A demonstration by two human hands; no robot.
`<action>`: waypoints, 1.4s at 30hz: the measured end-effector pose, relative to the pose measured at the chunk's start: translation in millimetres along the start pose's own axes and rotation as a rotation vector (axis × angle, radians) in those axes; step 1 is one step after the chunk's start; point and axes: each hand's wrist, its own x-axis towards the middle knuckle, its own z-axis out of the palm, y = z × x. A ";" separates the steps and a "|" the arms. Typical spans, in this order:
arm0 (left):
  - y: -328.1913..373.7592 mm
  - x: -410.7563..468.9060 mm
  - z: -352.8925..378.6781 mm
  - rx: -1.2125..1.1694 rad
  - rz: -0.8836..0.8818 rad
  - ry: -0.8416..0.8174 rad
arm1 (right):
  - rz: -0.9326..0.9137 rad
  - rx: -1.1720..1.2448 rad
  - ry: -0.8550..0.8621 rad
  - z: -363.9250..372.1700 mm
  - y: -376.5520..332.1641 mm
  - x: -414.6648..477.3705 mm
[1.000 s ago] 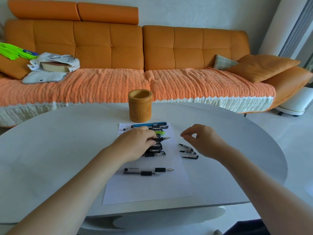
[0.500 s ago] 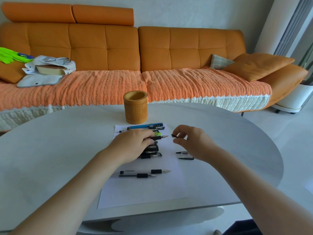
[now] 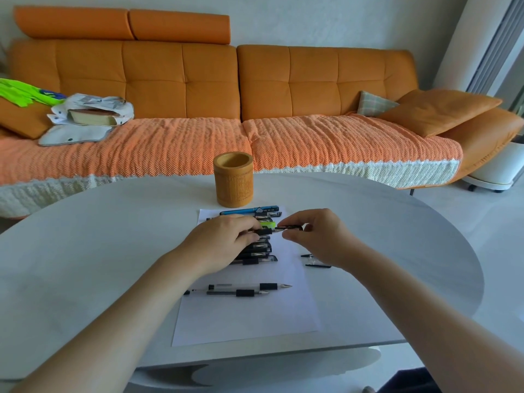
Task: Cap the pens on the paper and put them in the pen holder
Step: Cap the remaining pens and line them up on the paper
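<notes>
A white sheet of paper (image 3: 249, 316) lies on the table with several pens on it. My left hand (image 3: 224, 242) grips a black pen (image 3: 265, 232) above a row of pens (image 3: 256, 251). My right hand (image 3: 317, 236) pinches a black cap (image 3: 289, 228) whose open end meets that pen's tip. Two uncapped pens (image 3: 246, 289) lie side by side nearer to me. A blue pen (image 3: 249, 210) lies at the paper's far edge. Two loose caps (image 3: 313, 260) rest just right of the paper. The bamboo pen holder (image 3: 234, 180) stands beyond the paper and looks empty.
The round white table (image 3: 99, 251) curves away on both sides. Behind it runs an orange sofa (image 3: 255, 109) with cushions (image 3: 436, 109) on the right and a book in cloth (image 3: 90, 114) on the left.
My right hand picked a cap off the table on the right and carried it left to the tip of the pen in my left hand. The camera shifted slightly.
</notes>
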 end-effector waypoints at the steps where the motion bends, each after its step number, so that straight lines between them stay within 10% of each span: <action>1: 0.6 -0.7 -0.5 -0.008 0.008 -0.005 | 0.003 0.004 -0.007 1.3 -0.8 0.1; 12: 5.8 -1.7 -5.1 -0.117 0.001 -0.099 | -0.055 -0.003 0.012 10.4 -2.9 -1.2; 21: -3.8 -9.3 -11.5 -0.166 0.033 -0.117 | -0.458 -0.254 0.152 23.9 0.2 -14.0; 31: -12.6 -22.0 -13.4 -0.097 0.108 -0.047 | -0.065 0.061 -0.112 37.6 -10.8 -12.7; 42: -15.4 -26.4 -12.1 0.016 -0.012 -0.213 | -0.064 -0.353 -0.193 33.7 -22.0 -7.5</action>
